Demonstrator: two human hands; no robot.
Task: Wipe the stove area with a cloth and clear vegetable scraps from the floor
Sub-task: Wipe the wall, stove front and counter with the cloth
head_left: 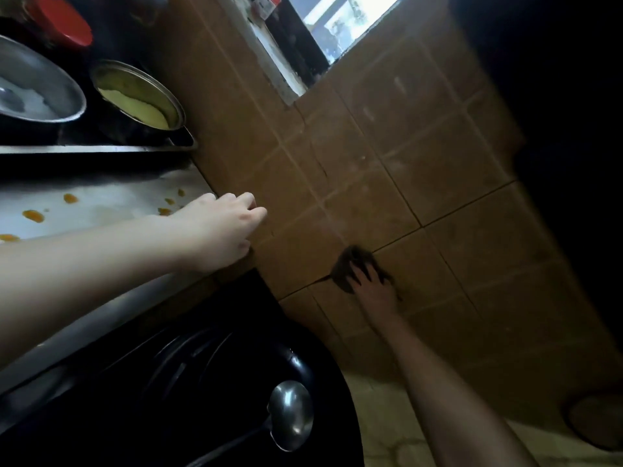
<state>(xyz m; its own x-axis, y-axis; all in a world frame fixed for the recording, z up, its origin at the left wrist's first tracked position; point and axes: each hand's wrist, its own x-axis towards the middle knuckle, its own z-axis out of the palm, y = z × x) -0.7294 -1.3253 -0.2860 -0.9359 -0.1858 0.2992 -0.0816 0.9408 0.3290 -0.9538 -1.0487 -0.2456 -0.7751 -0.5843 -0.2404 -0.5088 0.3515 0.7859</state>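
Note:
My right hand [374, 288] presses a dark cloth [350, 266] flat against the brown tiled wall [387, 156] beside the stove, fingers spread over the cloth. My left hand [226, 227] rests on the corner of the steel counter [101, 207] where it meets the wall, fingers loosely curled and holding nothing. Several orange vegetable scraps [33, 215] lie scattered on the counter. The floor shows only at the lower right, and no scraps are visible there.
A steel pan [37, 92] and a pot of yellow food [138, 96] sit on the stove at upper left, a red lid [62, 20] behind them. A black wok holding a steel ladle [290, 412] fills the bottom centre. A window [344, 21] opens above.

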